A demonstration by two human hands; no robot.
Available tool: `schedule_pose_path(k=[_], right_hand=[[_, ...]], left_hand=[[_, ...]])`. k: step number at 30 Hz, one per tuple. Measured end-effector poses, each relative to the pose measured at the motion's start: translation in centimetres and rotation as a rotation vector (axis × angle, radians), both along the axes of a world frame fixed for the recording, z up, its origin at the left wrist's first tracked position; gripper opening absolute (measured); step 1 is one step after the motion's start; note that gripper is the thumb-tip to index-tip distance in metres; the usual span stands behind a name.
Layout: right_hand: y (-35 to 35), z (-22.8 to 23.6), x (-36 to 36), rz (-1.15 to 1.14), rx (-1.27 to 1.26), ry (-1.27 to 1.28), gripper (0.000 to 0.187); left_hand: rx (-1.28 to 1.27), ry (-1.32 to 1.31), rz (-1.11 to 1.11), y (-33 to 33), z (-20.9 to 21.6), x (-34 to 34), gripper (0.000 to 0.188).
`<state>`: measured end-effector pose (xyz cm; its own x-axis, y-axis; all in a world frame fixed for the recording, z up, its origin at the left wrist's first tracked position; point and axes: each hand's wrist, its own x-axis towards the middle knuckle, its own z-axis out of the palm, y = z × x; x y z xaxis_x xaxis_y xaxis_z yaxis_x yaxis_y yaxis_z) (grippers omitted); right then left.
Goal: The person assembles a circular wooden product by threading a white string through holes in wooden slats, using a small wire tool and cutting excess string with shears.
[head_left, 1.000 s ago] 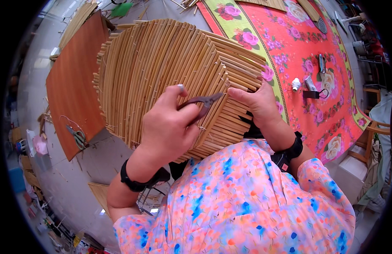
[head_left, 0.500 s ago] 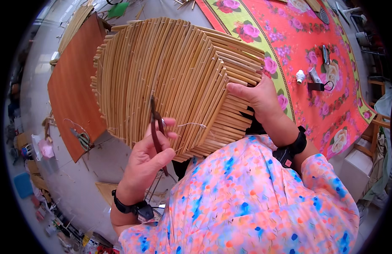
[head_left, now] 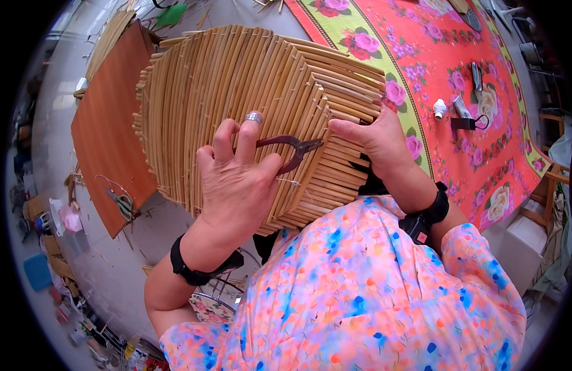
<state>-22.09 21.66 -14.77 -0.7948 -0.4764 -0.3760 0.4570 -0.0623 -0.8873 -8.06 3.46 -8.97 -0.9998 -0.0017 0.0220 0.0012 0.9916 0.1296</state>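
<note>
pliers (head_left: 286,148) in left hand (head_left: 239,179)

The person wears a short-sleeved top (head_left: 372,290), pink-orange with blue floral blotches, filling the lower right of the frame. A black band (head_left: 196,272) circles the left wrist and another black band (head_left: 429,213) the right. A silver ring (head_left: 253,117) sits on one finger of the left hand (head_left: 236,179).

The panel (head_left: 236,99) was pale tan cane. The pliers (head_left: 286,147) were reddish-brown. At two o'clock the mat (head_left: 459,55) was red with pink roses and a yellow-green border. At nine o'clock the board (head_left: 106,130) was orange-brown. The blouse (head_left: 385,290) was pink with blue and orange florals.
</note>
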Motion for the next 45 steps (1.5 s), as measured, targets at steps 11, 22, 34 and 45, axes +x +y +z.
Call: schedule_pose_path(k=[11,22,34,45], right_hand=[[0.0,-0.1,-0.1,0.023,-0.023,0.014,0.058],[0.0,-0.2,-0.1,0.014,-0.017,-0.007,0.057],[0.1,0.1,0.0,0.015,0.007,0.003,0.055],[0.1,-0.4,0.1,-0.016,0.020,-0.011,0.061]], left_hand=[[-0.021,0.011,0.013,0.4,-0.2,-0.8,0.020],[-0.063,0.006,0.020,0.5,-0.2,-0.9,0.018],[0.003,0.144,-0.162,-0.5,-1.8,-1.5,0.035],[0.194,0.350,-0.158,-0.9,-4.5,-1.0,0.048]])
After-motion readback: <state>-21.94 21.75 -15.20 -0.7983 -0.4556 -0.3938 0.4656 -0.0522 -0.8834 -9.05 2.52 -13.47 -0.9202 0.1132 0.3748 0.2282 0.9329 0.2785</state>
